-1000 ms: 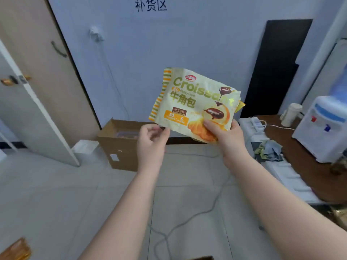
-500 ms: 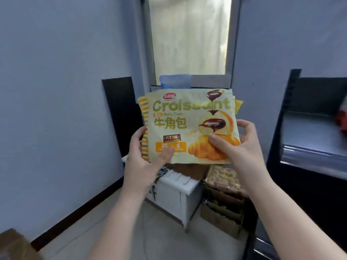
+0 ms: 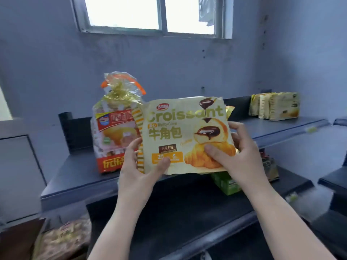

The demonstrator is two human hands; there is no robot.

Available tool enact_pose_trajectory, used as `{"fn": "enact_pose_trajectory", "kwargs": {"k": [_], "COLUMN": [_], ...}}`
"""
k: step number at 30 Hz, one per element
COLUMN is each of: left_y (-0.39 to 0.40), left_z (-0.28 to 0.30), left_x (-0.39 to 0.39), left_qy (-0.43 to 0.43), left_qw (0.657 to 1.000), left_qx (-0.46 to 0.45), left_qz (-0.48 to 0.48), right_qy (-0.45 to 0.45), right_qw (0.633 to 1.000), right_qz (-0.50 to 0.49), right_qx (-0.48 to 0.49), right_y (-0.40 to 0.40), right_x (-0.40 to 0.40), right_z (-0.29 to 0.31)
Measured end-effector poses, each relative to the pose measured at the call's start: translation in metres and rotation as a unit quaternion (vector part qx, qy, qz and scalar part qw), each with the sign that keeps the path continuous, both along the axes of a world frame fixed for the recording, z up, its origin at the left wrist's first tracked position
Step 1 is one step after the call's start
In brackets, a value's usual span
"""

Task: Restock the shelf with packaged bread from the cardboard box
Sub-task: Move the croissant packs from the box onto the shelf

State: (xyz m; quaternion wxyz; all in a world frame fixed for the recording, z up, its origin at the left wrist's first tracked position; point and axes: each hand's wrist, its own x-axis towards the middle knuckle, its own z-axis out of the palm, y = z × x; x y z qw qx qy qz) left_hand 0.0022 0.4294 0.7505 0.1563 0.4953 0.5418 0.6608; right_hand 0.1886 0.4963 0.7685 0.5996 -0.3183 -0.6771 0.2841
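Both hands (image 3: pixel 138 167) (image 3: pixel 237 156) grip the croissant pack (image 3: pixel 183 136) between them.

the croissant pack (image 3: pixel 184 136), pale yellow with green lettering and a chocolate-topped croissant picture, was upright and facing the camera, lifted in front of the dark shelf (image 3: pixel 78 177), where more pale packs (image 3: pixel 275 106) stood at the far right.

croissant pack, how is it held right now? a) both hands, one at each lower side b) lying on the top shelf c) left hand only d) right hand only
a: the left hand and right hand each grip a lower side of the croissant pack, held up in front of the top shelf.
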Motion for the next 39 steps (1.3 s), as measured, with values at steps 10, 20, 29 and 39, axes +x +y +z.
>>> {"fn": "enact_pose_trajectory", "kwargs": {"k": [10,20,29,39], "left_y": [0.162,0.313,0.463,0.557], "left_z": [0.013,0.017,0.056,0.034], "left_x": [0.185,0.302,0.367,0.425], "left_qy": [0.026,0.089,0.137,0.196], "left_qw": [0.992,0.983,0.962,0.964], "left_qx": [-0.003,-0.008,-0.087,-0.138], "left_qz": [-0.12,-0.159,-0.221,-0.114], "right_qy": [-0.013,-0.079,-0.08,-0.078], "right_qw": [0.993,0.973,0.966,0.99], "right_qz": [-0.115,-0.218,-0.247,-0.115], "right_qx": [-0.012,-0.012,-0.008,-0.03], "right_y": [0.124,0.257,0.395,0.534], "right_x": [0.2,0.319,0.397,0.457], "right_z": [-0.004,0.001,0.015,0.001]}}
